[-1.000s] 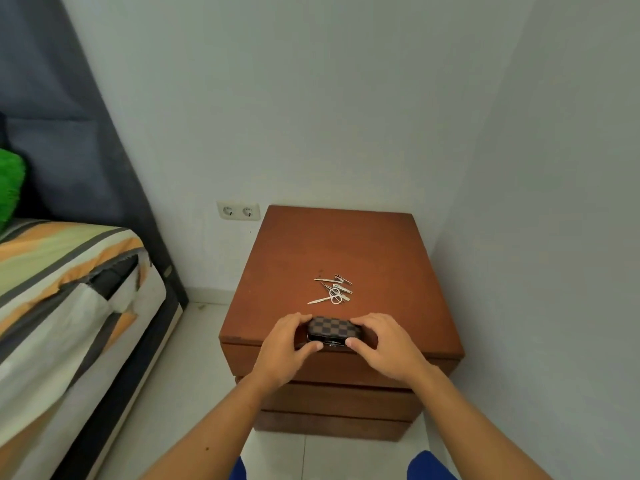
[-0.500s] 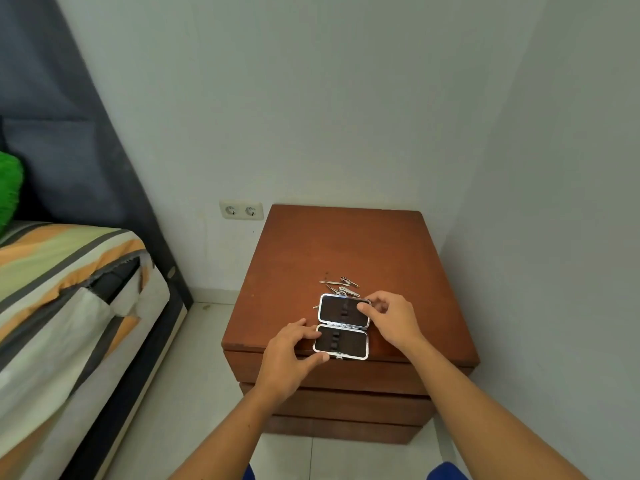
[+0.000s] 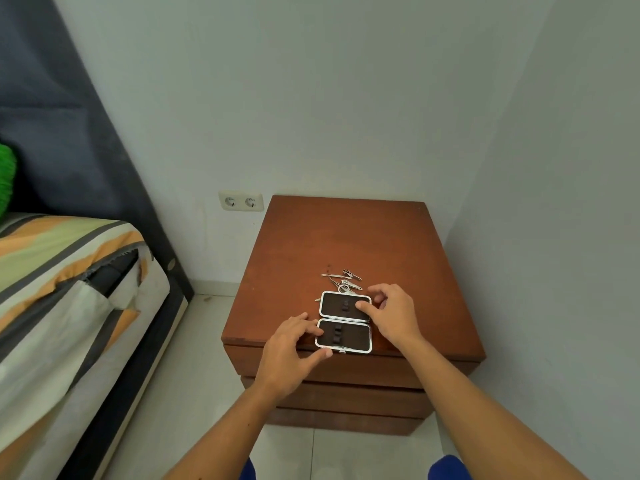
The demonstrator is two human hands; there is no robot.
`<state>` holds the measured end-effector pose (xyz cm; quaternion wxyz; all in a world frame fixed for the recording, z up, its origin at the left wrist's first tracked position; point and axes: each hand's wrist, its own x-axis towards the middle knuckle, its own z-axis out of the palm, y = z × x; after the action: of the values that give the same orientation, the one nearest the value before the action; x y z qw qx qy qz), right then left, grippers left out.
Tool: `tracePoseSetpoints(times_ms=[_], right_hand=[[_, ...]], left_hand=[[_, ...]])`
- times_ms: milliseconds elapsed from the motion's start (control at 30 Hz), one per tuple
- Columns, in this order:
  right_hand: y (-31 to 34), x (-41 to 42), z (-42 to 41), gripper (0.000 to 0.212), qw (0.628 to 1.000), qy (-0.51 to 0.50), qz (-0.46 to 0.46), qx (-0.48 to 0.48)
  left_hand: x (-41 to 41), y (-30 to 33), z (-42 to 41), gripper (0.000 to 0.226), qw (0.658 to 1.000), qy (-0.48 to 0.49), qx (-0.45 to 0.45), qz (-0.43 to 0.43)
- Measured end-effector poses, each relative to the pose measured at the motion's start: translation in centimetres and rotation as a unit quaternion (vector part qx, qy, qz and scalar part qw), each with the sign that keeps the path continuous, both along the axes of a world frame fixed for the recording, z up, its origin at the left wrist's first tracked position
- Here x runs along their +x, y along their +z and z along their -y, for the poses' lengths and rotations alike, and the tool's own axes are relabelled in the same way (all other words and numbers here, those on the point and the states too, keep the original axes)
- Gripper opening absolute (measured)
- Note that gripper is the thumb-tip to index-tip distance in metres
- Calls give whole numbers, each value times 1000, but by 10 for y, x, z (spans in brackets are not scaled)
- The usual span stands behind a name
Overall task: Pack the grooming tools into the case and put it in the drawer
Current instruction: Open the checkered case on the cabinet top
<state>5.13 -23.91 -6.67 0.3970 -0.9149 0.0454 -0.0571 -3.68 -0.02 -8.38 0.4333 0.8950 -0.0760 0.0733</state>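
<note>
On the nightstand, no writing readable anywhere, the case lies open flat at the front edge, left hand spread against its near half, right hand loosely spread, thumb on its far half, tools just behind.

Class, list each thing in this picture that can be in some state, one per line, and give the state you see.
case: open, lying flat, both halves empty
grooming tools: loose on the nightstand behind the case, unpacked
nightstand drawers: all shut
left hand: fingers on the case's near half
right hand: fingers on the case's far half
</note>
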Motion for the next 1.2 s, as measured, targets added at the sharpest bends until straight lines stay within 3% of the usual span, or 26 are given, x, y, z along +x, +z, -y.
tracePoseSetpoints(times_ms=[267, 533, 833, 967, 1200], right_hand=[[4, -53, 3, 16, 1000, -23, -3, 1], [3, -76, -3, 15, 999, 5, -20, -44], [1, -67, 7, 7, 1000, 1, -20, -8], [8, -52, 12, 14, 999, 27, -3, -32], [13, -20, 3, 15, 992, 98, -25, -72]], left_hand=[[43, 23, 0, 21, 999, 26, 3, -36], [79, 30, 20, 36, 993, 50, 41, -94], [51, 29, 13, 27, 994, 53, -15, -94], [24, 25, 1, 21, 996, 29, 20, -85], [5, 21, -6, 37, 993, -9, 74, -89]])
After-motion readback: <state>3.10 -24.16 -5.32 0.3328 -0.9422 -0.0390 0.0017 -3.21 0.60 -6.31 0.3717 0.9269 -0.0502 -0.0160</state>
